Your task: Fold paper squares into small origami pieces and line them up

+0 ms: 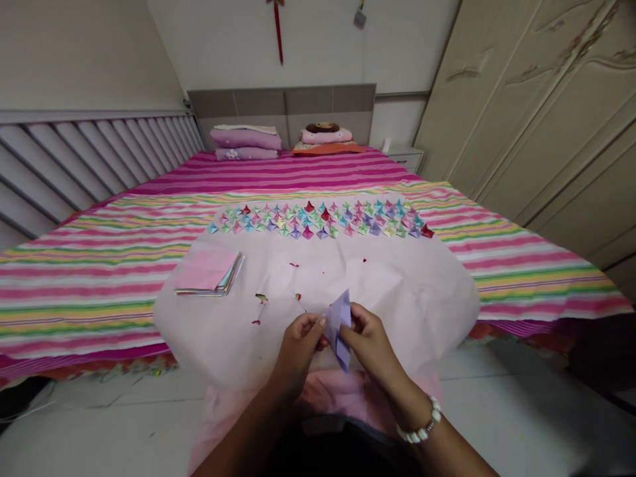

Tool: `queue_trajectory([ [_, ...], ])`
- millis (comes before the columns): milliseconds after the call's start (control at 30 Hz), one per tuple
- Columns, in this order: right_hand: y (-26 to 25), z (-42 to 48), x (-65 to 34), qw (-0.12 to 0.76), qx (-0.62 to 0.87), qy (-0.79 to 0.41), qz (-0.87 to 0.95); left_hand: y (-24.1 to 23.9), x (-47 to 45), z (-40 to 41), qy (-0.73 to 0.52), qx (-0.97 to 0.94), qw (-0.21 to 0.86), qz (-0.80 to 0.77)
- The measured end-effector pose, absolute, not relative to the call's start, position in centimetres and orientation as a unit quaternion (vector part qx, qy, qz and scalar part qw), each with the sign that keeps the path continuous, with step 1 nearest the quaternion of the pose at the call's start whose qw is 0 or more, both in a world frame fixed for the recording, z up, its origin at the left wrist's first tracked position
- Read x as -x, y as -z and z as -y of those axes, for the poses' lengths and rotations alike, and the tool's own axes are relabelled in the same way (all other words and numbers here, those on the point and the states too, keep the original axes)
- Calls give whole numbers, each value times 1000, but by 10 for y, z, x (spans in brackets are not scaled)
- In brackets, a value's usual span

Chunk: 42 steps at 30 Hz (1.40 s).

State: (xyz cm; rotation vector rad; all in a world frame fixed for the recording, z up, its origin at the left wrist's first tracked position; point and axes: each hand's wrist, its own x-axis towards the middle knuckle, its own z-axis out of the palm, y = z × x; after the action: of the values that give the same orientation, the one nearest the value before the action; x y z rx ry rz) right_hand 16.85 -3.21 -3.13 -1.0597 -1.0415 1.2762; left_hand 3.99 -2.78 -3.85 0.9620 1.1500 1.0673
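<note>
Between my two hands is a folded sheet of purple origami paper [340, 319], held up above the pale pink sheet [397, 331]. My left hand [304, 341] pinches its left corner between thumb and fingers. My right hand [370, 338] grips the right side, with a finger tucked inside the fold; a white beaded bracelet is on that wrist. Beyond my hands, several rows of small folded paper pieces [308, 232] in many colours line the far side of the sheet. To the left lies a stack of square coloured paper [206, 270], pink on top.
Small dark red and green scraps [262, 299] lie on the sheet left of my hands. A striped bedcover [89, 285] spreads under and around the sheet. Folded purple bedding [246, 140] sits by the headboard, a railing [99, 149] stands left, and a wardrobe [521, 119] right.
</note>
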Motion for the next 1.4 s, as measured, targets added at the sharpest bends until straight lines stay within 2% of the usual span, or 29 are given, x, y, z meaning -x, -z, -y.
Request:
queue_trajectory([
  [167, 39, 33, -169, 551, 503, -399, 533, 35, -43, 29, -463, -469, 572, -489],
  [300, 39, 34, -169, 538, 497, -341, 589, 30, -45, 29, -451, -480, 572, -488],
  [467, 38, 35, -169, 516, 488, -325, 625, 24, -44, 30, -417, -526, 560, -485],
  [633, 38, 33, -171, 510, 485, -316, 636, 30, -39, 28, -388, -611, 466, -509],
  [800, 42, 30, -174, 526, 480, -338, 616, 41, -33, 22, -397, -625, 421, -524],
  [1000, 46, 26, -178, 567, 466, -416, 537, 36, -32, 18, -400, -541, 525, -521],
  [1133, 47, 24, -182, 553, 483, -499, 461, 25, -30, 18, -408, -428, 619, -517],
  [1400, 43, 26, -189, 556, 416, -591, 411, 19, -21, 16, -434, -267, 764, -395],
])
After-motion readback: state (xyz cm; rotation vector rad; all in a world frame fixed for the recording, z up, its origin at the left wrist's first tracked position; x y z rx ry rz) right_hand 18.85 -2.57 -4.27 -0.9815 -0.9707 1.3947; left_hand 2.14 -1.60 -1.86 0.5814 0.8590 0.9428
